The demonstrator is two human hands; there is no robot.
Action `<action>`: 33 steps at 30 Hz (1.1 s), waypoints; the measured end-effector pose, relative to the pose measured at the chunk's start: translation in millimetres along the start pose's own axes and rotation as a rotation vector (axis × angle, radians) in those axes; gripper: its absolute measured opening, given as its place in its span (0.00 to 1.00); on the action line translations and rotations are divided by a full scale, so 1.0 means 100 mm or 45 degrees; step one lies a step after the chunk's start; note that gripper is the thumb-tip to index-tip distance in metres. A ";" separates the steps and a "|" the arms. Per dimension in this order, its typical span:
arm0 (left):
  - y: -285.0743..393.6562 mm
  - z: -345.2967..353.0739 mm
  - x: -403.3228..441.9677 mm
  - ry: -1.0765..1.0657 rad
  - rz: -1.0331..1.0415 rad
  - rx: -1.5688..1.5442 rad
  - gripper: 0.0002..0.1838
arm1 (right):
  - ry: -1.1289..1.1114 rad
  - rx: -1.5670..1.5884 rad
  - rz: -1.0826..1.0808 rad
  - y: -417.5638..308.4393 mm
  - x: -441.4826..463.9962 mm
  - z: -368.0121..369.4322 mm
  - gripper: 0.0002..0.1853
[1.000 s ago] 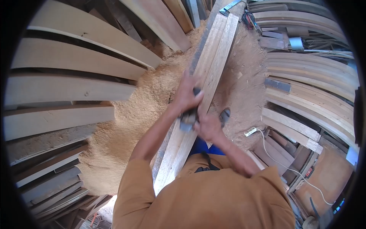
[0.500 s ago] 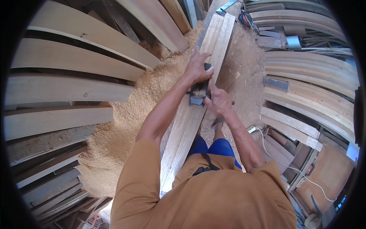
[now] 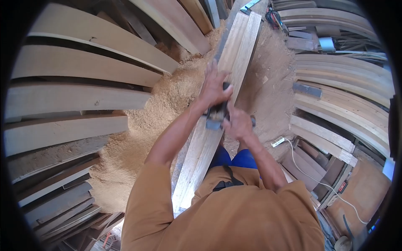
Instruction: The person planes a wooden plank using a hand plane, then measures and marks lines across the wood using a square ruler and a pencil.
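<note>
A dark hand plane point(image 3: 217, 113) rests on two long pale boards point(image 3: 194, 161) lying side by side on a narrow bench point(image 3: 223, 42). My left hand point(image 3: 214, 87) is wrapped over the far end of the plane, its thumb across the top and some fingers stretched forward. On the plane's right side, my right hand point(image 3: 238, 124) grips the handle near its rear, slightly blurred. A handle end point(image 3: 253, 121) sticks out to the right of that hand. The palms and the plane's underside are hidden.
Stacked planks point(image 3: 79, 96) fan out on the left, above sawdust point(image 3: 142, 138). More boards point(image 3: 343, 79) are piled at the right. A power strip point(image 3: 277, 142) with a white cord lies at the right. At the bench's far end is a metal square point(image 3: 250, 5).
Over the last second both hands and the plane went forward along the boards, then came partly back toward my body. Both hands kept hold of the plane.
</note>
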State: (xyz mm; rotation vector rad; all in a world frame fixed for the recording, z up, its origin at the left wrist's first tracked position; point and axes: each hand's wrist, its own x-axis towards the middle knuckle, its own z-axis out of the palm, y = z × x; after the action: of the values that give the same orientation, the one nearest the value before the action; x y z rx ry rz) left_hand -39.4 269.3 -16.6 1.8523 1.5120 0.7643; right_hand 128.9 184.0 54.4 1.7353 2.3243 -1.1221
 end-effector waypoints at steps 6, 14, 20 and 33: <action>-0.10 -0.07 0.20 -0.030 -0.022 -0.215 0.38 | 0.088 -0.014 -0.019 -0.06 0.10 0.00 0.56; 0.02 -0.34 -1.25 -0.124 -0.078 -0.020 0.37 | -0.095 0.267 -0.062 -0.45 -0.81 0.68 0.56; -0.23 0.01 0.46 -0.001 0.014 -0.051 0.37 | 0.128 -0.023 -0.035 -0.02 0.29 -0.15 0.54; 0.07 -0.16 -0.88 -0.071 0.086 -0.019 0.35 | -0.066 0.192 0.060 -0.32 -0.76 0.59 0.55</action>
State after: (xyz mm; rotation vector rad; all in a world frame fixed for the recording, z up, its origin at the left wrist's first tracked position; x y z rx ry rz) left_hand -62.5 183.1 -5.5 1.9061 1.4124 0.7468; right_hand 108.5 84.8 59.6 1.7751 2.2094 -1.3491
